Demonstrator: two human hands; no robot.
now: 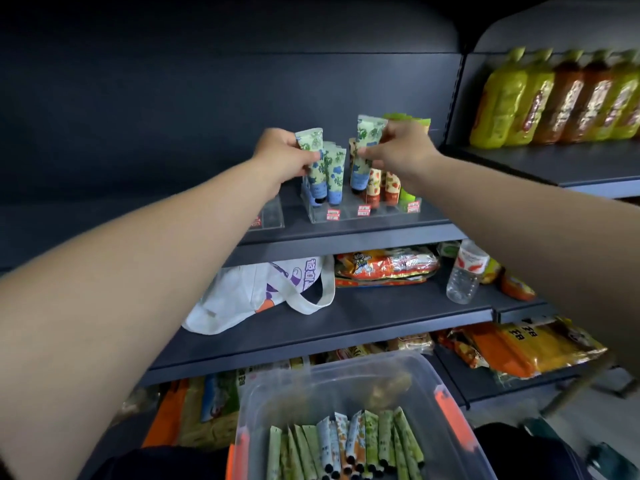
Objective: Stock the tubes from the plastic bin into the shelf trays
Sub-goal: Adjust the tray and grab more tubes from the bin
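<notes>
Matt dark grey metal shelf bears clear glossy acrylic trays; at six o'clock, a translucent smooth plastic bin; white cloth tote bag.

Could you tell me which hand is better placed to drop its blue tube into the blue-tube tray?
Probably the left hand: its tube hangs directly over the blue-tube tray, whereas the right hand holds its tube above the strawberry tubes.

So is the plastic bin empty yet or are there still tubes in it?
Not empty. The plastic bin still holds a row of tubes lying side by side along its near end; its far half looks bare.
</notes>
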